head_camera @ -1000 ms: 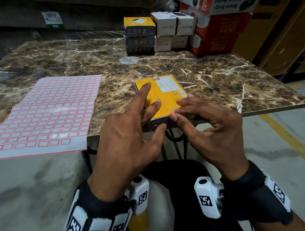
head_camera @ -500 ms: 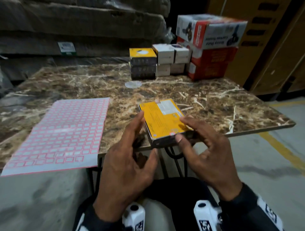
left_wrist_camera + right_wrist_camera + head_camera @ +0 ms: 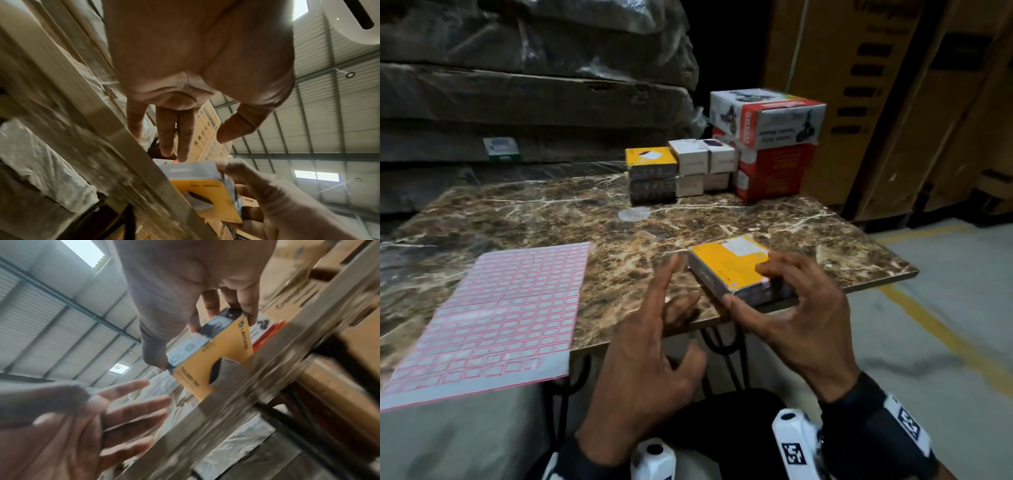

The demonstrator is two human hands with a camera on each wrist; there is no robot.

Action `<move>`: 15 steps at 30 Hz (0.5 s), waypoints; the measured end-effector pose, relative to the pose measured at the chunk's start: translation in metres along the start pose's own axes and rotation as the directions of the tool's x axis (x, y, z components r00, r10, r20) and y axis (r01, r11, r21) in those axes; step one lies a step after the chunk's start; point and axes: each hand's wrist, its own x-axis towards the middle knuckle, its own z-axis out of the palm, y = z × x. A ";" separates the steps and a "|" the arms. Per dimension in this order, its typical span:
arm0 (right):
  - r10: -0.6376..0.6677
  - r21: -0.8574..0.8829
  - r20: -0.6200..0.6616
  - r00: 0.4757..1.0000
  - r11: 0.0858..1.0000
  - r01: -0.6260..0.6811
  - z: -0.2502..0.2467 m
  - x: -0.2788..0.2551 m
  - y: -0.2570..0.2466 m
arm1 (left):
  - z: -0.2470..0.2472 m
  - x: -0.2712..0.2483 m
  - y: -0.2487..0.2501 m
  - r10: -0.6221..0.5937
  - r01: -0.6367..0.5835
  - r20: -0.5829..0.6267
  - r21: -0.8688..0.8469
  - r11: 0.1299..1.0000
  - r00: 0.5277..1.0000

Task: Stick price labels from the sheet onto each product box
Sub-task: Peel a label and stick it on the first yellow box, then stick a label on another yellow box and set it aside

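A: How much room was there on the marble table (image 3: 524, 216)?

B: A broad bare band ran across its middle, between the label sheet (image 3: 493, 315) at the near left and the stacked boxes (image 3: 719, 164) along the far edge.

A: Anything lying in that band?

B: A small clear disc (image 3: 634, 214), just in front of the stack.

A: And the near edge?

B: The right hand (image 3: 796, 318) gripped the yellow box (image 3: 732, 267) there, partly over the edge. The left hand (image 3: 647, 363) hung spread beside it, apart, with a narrow gap between.
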 end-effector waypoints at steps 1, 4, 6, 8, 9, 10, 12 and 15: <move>-0.003 -0.011 -0.041 0.999 1.000 0.002 -0.016 0.007 0.013 | 0.007 0.006 0.004 0.007 -0.007 0.016 0.003 1.000 1.000; 0.014 -0.079 -0.176 0.984 0.996 -0.028 -0.064 0.026 0.059 | 0.030 0.025 0.012 0.025 -0.030 0.057 0.082 0.996 0.998; 0.032 -0.125 -0.244 0.969 0.990 -0.064 -0.091 0.036 0.091 | 0.044 0.033 0.014 0.037 -0.051 0.093 0.154 0.987 0.995; 0.057 -0.134 -0.283 0.958 0.986 -0.098 -0.109 0.041 0.120 | 0.054 0.037 0.013 0.013 -0.040 0.143 0.193 0.980 0.990; 0.075 -0.131 -0.294 0.953 0.984 -0.118 -0.113 0.042 0.131 | 0.058 0.037 0.013 -0.010 -0.025 0.157 0.220 0.975 0.988; 0.098 -0.127 -0.295 0.950 0.982 -0.140 -0.114 0.042 0.139 | 0.061 0.038 0.012 -0.026 -0.015 0.157 0.252 0.968 0.987; 0.148 -0.119 -0.278 0.949 0.975 -0.187 -0.109 0.040 0.149 | 0.065 0.038 0.008 -0.040 -0.006 0.140 0.311 0.950 0.989; 0.200 -0.071 -0.240 0.950 0.972 -0.222 -0.092 0.034 0.159 | 0.065 0.037 0.008 -0.083 0.030 0.135 0.352 0.935 0.987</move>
